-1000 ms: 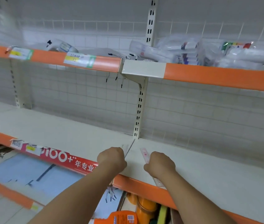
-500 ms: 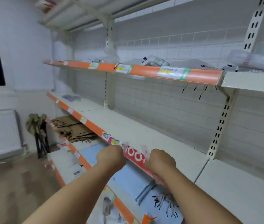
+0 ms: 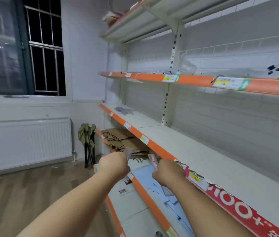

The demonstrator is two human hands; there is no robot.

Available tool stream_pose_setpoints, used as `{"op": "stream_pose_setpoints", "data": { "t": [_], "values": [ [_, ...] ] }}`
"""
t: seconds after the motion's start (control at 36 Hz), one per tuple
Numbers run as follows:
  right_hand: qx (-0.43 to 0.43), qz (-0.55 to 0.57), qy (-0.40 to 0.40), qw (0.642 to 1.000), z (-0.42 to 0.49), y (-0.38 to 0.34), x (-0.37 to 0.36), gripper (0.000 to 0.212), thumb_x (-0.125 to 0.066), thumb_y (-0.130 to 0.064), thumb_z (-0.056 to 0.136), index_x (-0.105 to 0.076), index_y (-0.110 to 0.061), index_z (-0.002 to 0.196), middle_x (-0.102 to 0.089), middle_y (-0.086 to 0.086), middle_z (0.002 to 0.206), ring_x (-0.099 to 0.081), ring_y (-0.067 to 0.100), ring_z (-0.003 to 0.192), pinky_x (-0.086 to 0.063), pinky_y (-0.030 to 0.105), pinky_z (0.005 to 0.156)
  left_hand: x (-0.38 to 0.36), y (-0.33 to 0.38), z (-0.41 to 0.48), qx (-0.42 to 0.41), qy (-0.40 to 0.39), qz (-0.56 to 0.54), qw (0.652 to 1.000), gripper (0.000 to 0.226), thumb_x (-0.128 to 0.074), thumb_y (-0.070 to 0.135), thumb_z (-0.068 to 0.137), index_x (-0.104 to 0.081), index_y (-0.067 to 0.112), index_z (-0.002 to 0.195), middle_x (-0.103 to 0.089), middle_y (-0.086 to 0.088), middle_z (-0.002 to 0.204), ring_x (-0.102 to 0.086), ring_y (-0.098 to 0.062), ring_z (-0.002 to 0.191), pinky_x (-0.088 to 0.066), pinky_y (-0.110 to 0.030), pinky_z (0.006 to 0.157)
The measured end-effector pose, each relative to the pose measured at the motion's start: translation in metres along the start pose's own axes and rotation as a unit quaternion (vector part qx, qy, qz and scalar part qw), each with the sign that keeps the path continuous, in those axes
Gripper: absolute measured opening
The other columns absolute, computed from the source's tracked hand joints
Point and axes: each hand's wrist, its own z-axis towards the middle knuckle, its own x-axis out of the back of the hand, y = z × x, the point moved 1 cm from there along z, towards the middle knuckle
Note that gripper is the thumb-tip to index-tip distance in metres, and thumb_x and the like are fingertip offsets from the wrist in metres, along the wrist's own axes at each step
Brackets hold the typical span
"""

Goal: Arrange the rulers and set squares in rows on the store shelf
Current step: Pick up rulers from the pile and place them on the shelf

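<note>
a pink ruler (image 3: 153,161) is gripped in the clenched right hand (image 3: 168,171), with the fingers curled round it. its long axis is tilted, and the free end points up and left, away from the person. the lower part is hidden by the hand. a clear flat piece (image 3: 128,152) is held in the fisted left hand (image 3: 113,165); whether it is a ruler or a set square cannot be told through the blur. its visible end points up and slightly right. the two pieces are held apart at roughly the same level. both are in the air in front of the orange front edge (image 3: 152,146) of the middle shelf (image 3: 195,151), not over its board. the right hand is just beside that edge, near where a torn red banner (image 3: 238,206) begins. the left hand is further out, above the lower shelf (image 3: 151,202).

the white board of the middle shelf runs long and flat to the right of the hands. it is bounded behind by the wire grid back (image 3: 220,117) and overhead, well apart, by the upper shelf (image 3: 195,80). a bluish wrapper (image 3: 124,110) lies at its far end. flattened cardboard (image 3: 121,139) is stacked beneath it, and blue sheets (image 3: 145,175) are seen below the hands. to the left, a wooden floor (image 3: 15,194), a radiator (image 3: 26,142) and a barred window (image 3: 44,48) are seen.
</note>
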Motion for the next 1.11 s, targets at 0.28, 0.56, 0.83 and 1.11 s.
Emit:
{"op": "stream_pose_setpoints", "data": {
  "t": [0.28,0.56,0.83,1.11],
  "values": [
    [0.056,-0.006,-0.014,0.998,0.082,-0.08,-0.024,0.032,-0.046,-0.028,0.095,-0.037,-0.017,0.067,-0.041,-0.001,0.063,-0.05,0.023,0.072,-0.029,0.022,0.049,-0.014,-0.075,0.068,0.056,-0.012,-0.004,0.998,0.01,-0.051,0.021,0.088,-0.042,0.019,0.084,-0.045,0.002,0.068,-0.062,-0.023,0.079,-0.051,-0.03,0.07],
    [0.097,0.019,-0.029,0.995,0.198,-0.12,-0.04,0.021,-0.058,-0.035,0.087,-0.053,-0.015,0.088,-0.052,0.003,0.085,-0.051,0.025,0.077,-0.034,0.022,0.053,-0.026,-0.114,0.169,0.093,0.006,0.006,0.996,0.021,-0.045,0.031,0.093,-0.055,0.02,0.108,-0.048,0.001,0.069,-0.057,-0.021,0.072,-0.046,-0.028,0.064],
    [0.141,0.0,-0.03,0.99,0.308,-0.146,-0.032,0.03,-0.051,-0.028,0.09,-0.035,-0.017,0.067,-0.04,-0.002,0.066,-0.047,0.022,0.069,-0.026,0.022,0.047,-0.022,-0.131,0.258,0.154,-0.014,-0.001,0.988,0.026,-0.051,0.033,0.09,-0.045,0.014,0.074,-0.044,0.003,0.065,-0.048,-0.014,0.061,-0.039,-0.025,0.056],
    [0.156,0.011,-0.052,0.986,0.387,-0.195,-0.054,0.023,-0.052,-0.025,0.088,-0.041,-0.017,0.07,-0.044,-0.003,0.069,-0.051,0.023,0.074,-0.031,0.023,0.049,-0.027,-0.172,0.328,0.167,-0.014,-0.02,0.986,0.024,-0.051,0.038,0.09,-0.05,0.015,0.084,-0.051,0.003,0.074,-0.056,-0.018,0.075,-0.049,-0.027,0.068]
  ]
}}
